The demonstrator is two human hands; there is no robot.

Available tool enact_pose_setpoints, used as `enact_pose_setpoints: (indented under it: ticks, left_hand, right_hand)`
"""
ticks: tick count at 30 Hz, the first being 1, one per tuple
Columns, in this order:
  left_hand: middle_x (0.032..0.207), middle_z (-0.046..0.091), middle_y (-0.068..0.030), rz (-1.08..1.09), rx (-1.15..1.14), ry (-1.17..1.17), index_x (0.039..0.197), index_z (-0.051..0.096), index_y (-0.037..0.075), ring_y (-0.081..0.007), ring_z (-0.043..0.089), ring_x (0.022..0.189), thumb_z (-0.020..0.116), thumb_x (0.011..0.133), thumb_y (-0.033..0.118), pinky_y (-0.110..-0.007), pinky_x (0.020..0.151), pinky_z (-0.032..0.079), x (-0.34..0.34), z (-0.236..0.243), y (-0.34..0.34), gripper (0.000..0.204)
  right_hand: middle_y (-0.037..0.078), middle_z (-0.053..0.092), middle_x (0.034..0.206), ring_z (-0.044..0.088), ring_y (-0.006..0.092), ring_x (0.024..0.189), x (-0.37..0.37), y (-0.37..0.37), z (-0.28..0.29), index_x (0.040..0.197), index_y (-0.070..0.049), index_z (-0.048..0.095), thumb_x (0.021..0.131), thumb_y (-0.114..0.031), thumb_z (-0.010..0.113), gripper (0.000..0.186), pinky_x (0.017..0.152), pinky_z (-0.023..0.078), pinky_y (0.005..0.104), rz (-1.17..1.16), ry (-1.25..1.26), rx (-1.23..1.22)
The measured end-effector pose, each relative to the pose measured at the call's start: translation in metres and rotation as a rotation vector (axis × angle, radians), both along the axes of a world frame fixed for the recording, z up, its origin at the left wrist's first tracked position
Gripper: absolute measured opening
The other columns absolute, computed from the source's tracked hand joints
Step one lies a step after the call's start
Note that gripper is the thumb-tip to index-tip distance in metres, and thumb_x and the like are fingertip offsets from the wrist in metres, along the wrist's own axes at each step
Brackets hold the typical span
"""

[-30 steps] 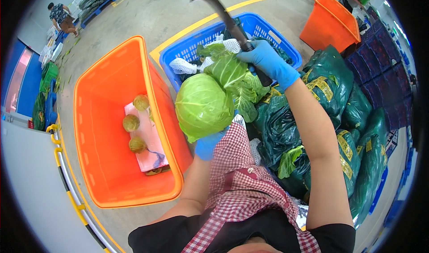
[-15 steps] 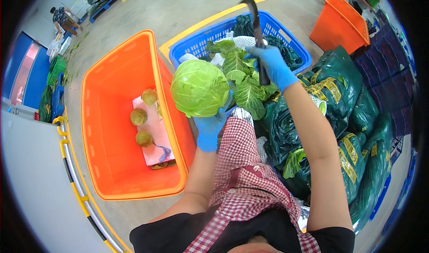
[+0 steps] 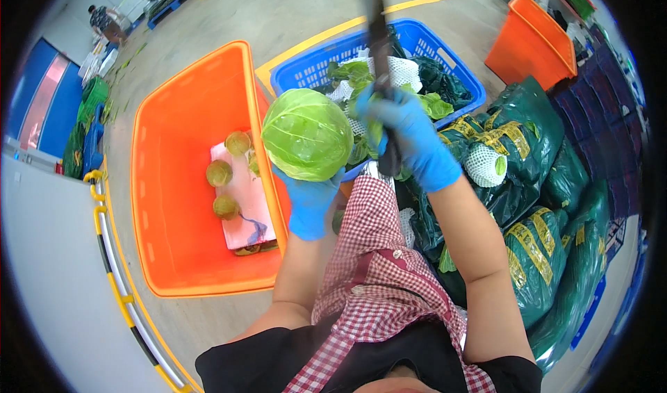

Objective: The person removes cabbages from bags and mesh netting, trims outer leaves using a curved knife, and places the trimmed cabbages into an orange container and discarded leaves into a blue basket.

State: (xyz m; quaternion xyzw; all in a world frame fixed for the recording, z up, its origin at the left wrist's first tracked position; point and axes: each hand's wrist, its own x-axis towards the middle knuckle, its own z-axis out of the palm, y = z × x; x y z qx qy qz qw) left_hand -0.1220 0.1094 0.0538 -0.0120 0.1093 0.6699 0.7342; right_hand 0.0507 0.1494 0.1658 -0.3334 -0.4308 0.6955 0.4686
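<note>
A round pale-green cabbage (image 3: 307, 134) rests on the palm and fingers of my blue-gloved left hand (image 3: 311, 202), just right of the orange bin's rim. In my gloved right hand (image 3: 417, 139) is a knife with a dark curved blade (image 3: 379, 42), gripped by its handle and pointing up and away; motion blurs it. Knife and cabbage are apart. Loose green leaves (image 3: 356, 73) lie behind the knife, over the blue crate (image 3: 458, 73), which also holds white foam netting and dark green plastic.
Left stands a large orange bin (image 3: 167, 184) with a pink board (image 3: 246, 212) and three round greenish-brown things (image 3: 226, 207) inside. Dark green bags with yellow tape (image 3: 535, 254) pile up at right, a white foam net sleeve (image 3: 485, 165) on top. Another orange bin (image 3: 531, 42) and a distant person are farther off.
The large leaves that hung beside the cabbage have come away and dropped toward the crate. My right hand and knife have shifted left and nearer; the cabbage has barely moved.
</note>
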Motion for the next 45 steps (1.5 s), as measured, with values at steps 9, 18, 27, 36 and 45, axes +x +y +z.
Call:
enact_pose_setpoints:
  ticks: [9,18,27,36,45]
  left_hand:
    - [0.139,0.040,-0.0073,0.283,-0.037,0.500,0.135,0.038,0.020,-0.0311,0.041,0.125,0.044,0.079,0.067,-0.052,0.099,0.038,-0.122,0.033,-0.046,0.073]
    - [0.139,0.039,-0.0053,0.073,-0.235,0.854,0.133,0.040,0.020,-0.0287,0.041,0.124,0.042,0.083,0.057,-0.052,0.096,0.040,-0.208,-0.123,-0.039,0.063]
    - [0.122,0.050,-0.0086,0.258,-0.207,1.204,0.129,0.044,0.011,-0.0186,0.050,0.108,0.050,0.088,0.030,-0.032,0.089,0.042,-0.164,-0.068,0.090,0.045]
    - [0.112,0.062,-0.0121,-0.962,0.780,1.457,0.114,0.061,0.002,-0.0191,0.058,0.102,0.059,0.084,0.023,-0.030,0.091,0.043,0.274,-0.031,0.051,0.036]
    - [0.144,0.023,-0.0139,-0.567,0.905,2.196,0.136,0.032,0.008,-0.0350,0.030,0.129,0.070,0.069,0.051,-0.063,0.095,0.030,0.445,-0.179,0.088,0.087]
  right_hand:
    - [0.004,0.058,0.068,0.050,0.0096,0.046,0.076,0.017,-0.067,0.088,0.000,0.061,0.077,-0.015,0.064,0.019,0.042,0.040,0.0244,-0.435,-0.505,-0.091]
    - [0.001,0.057,0.068,0.047,0.0077,0.049,0.165,-0.114,-0.142,0.097,-0.006,0.059,0.080,-0.019,0.065,0.022,0.044,0.039,0.0223,-0.557,-0.380,-0.385]
    - [0.005,0.056,0.066,0.054,0.0127,0.050,0.227,-0.233,-0.178,0.095,-0.001,0.054,0.082,-0.013,0.062,0.019,0.045,0.044,0.0263,-0.964,-0.422,-0.544]
    - [0.002,0.054,0.060,0.048,0.0111,0.043,0.289,-0.224,-0.211,0.092,-0.002,0.059,0.078,-0.014,0.069,0.021,0.041,0.039,0.0251,-1.194,-0.244,-0.573]
    - [0.003,0.058,0.066,0.053,0.0104,0.054,0.371,-0.086,-0.276,0.081,-0.003,0.060,0.067,-0.027,0.080,0.034,0.051,0.044,0.0265,-1.307,-0.392,-0.331]
